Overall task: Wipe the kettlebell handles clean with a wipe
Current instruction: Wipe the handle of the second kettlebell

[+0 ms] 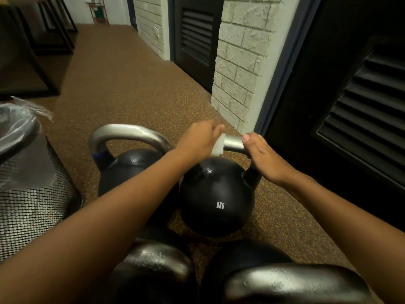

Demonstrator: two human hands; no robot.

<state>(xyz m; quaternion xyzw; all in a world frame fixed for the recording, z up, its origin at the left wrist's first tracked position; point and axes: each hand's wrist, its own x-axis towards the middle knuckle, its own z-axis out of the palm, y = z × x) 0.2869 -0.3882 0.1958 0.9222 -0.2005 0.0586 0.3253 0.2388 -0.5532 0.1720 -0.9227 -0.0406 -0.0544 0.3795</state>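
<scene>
A black kettlebell marked 8KG (217,200) stands on the floor with a silver handle (233,143). My left hand (197,142) grips a white wipe (218,147) wrapped round the left part of that handle. My right hand (262,156) holds the handle's right corner, thumb on top. A second black kettlebell (129,165) with a silver handle (129,134) stands just to the left, partly behind my left forearm. Two more kettlebell handles (153,264) (291,286) show at the bottom edge.
A black mesh waste bin (32,202) with a clear plastic liner stands at the left. A white brick pillar (238,69) and dark louvred doors (359,119) lie to the right. Speckled brown floor (118,84) stretches ahead toward black frames (43,40) at far left.
</scene>
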